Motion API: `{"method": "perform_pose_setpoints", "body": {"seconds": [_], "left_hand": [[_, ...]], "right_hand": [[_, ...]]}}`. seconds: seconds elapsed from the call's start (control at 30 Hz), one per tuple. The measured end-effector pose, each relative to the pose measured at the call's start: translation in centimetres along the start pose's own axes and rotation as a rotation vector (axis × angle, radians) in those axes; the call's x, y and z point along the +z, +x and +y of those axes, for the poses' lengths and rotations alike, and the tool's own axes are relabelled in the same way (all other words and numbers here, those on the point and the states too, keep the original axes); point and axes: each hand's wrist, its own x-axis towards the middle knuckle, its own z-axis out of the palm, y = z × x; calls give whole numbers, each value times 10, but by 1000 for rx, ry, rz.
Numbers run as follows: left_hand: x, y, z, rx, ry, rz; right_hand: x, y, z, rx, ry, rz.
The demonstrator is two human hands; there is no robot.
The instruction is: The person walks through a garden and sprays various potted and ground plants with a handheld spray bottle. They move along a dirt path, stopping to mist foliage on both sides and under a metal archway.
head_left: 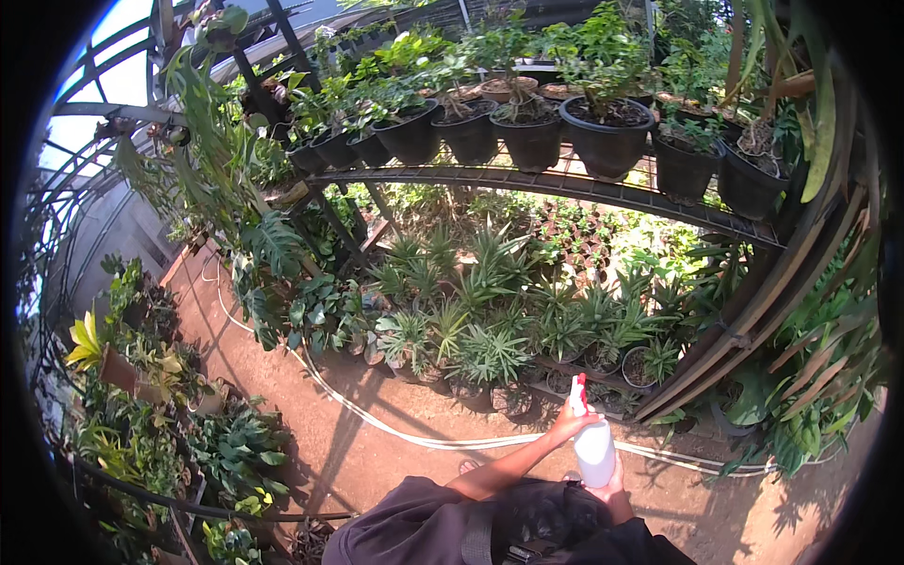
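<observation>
A white plastic spray bottle with a red and white trigger head is held in front of my body, tilted slightly. My left hand grips it around the neck, just below the trigger head. Lower down, my right hand cups the base and side of the bottle. Part of my right hand's fingers are hidden behind the bottle. Beyond the bottle, small potted plants with spiky leaves stand on the ground.
Black pots with leafy plants line a raised metal mesh shelf. A pale hose runs across the reddish dirt floor. More potted plants crowd the left side. Curved timber or metal strips rise at the right.
</observation>
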Motion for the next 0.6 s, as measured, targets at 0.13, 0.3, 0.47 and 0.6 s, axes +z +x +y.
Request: {"method": "perform_pose_setpoints", "body": {"seconds": [0.13, 0.3, 0.47, 0.6], "left_hand": [[-69, -11, 20, 21, -80, 3], [-169, -9, 53, 63, -130, -52], [-245, -23, 60, 45, -338, 130], [-284, -25, 65, -11, -178, 129]], "right_hand": [[23, 58, 43, 12, -69, 52], [41, 131, 122, 129, 5, 184], [69, 164, 166, 217, -90, 299], [96, 177, 181, 260, -51, 209]]}}
